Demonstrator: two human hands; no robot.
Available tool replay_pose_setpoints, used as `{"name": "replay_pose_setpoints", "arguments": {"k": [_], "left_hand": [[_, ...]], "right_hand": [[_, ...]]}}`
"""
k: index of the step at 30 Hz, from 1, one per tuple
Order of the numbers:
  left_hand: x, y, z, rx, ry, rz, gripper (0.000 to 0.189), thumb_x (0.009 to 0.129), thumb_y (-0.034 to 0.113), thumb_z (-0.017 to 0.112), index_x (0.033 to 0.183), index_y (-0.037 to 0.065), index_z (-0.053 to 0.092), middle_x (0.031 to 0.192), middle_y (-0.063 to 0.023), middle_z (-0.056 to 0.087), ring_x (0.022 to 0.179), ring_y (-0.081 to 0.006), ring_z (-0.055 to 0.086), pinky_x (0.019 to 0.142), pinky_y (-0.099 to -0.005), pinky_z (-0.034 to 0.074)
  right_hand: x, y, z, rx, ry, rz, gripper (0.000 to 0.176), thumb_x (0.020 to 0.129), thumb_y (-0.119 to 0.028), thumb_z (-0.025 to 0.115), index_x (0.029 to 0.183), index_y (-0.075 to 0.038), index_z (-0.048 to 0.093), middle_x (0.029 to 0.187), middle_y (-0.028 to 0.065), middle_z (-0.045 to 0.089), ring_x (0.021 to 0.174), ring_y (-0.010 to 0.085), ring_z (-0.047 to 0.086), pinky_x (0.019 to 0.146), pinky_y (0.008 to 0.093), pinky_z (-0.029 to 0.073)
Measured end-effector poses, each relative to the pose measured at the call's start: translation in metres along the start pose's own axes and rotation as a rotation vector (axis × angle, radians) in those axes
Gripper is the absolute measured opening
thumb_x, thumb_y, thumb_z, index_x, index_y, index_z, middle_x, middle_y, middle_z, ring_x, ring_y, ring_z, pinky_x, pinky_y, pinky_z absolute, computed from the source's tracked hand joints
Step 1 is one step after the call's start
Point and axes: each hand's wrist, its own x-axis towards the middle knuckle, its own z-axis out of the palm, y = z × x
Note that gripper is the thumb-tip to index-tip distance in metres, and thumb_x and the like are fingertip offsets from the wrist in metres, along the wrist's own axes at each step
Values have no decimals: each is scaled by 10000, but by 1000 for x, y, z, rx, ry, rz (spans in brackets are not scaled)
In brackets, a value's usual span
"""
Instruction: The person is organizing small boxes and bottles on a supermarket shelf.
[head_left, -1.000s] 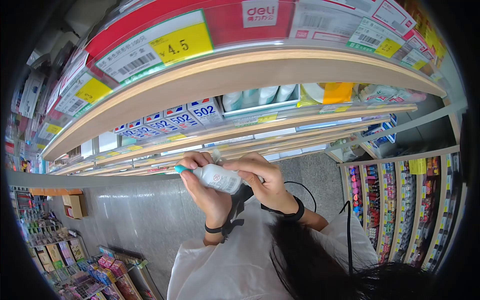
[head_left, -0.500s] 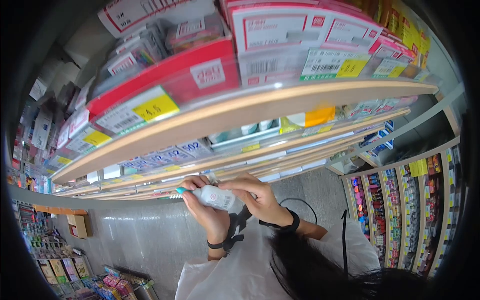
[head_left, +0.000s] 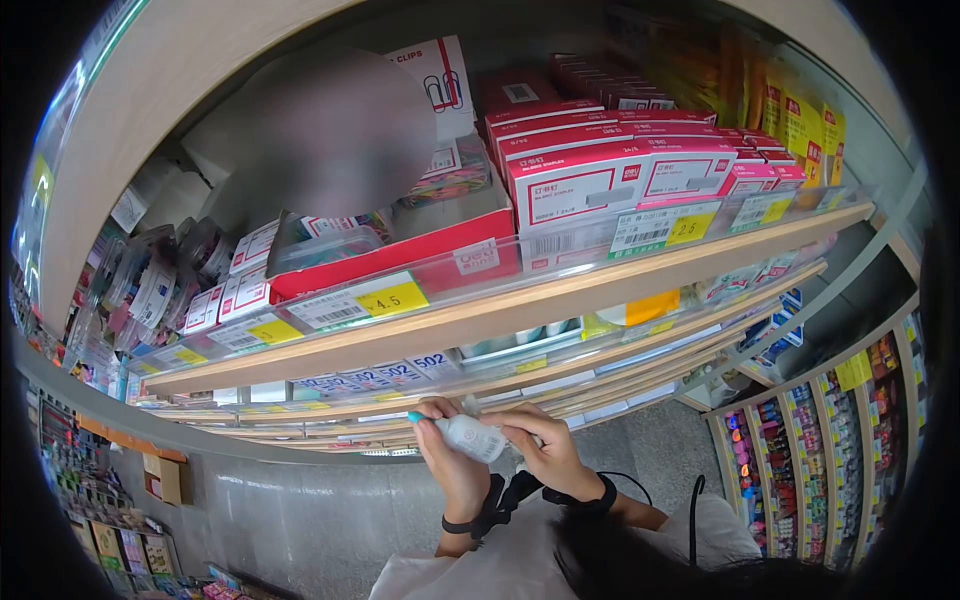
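A small white plastic bottle (head_left: 472,438) with a teal tip and a barcode on its label lies tilted between my hands, below the shelf edge. My left hand (head_left: 452,478) is closed around it, thumb along the teal end. My right hand (head_left: 552,456) has its fingers bent against the bottle's other end, touching it; some of its fingertips are hidden behind the bottle. Both wrists wear black straps.
Ahead is a shelf with pink-and-white staple boxes (head_left: 580,190), a red paper-clip tray (head_left: 400,245) and price tags (head_left: 392,298). Lower shelves hold boxes marked 502 (head_left: 432,364). A curved display rack (head_left: 800,440) stands right; a cardboard box (head_left: 163,478) sits on the floor left.
My view has tilted up, bringing more of the upper shelf into sight. The hands and bottle appear lower and further right in view; the bottle is still held.
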Motion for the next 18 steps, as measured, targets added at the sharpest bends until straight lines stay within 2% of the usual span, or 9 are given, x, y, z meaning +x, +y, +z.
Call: {"name": "replay_pose_setpoints", "arguments": {"k": [9, 18], "left_hand": [[-8, 7, -7, 4, 11, 8, 257, 988, 355, 380, 919, 108, 392, 849, -32, 395, 819, -143, 392, 772, -282, 342], [-16, 12, -23, 28, 10, 17, 267, 985, 360, 392, 909, 105, 378, 869, -20, 390, 842, -155, 393, 828, -306, 348]], "right_hand": [[-9, -5, 7, -18, 0, 18, 233, 883, -24, 545, 1094, -44, 643, 987, 100, 653, 907, 218, 589, 801, 287, 441], [-19, -7, 9, -25, -66, 83, 246, 855, 35, 550, 1069, -36, 649, 1001, 95, 641, 904, 195, 592, 793, 283, 462]]}}
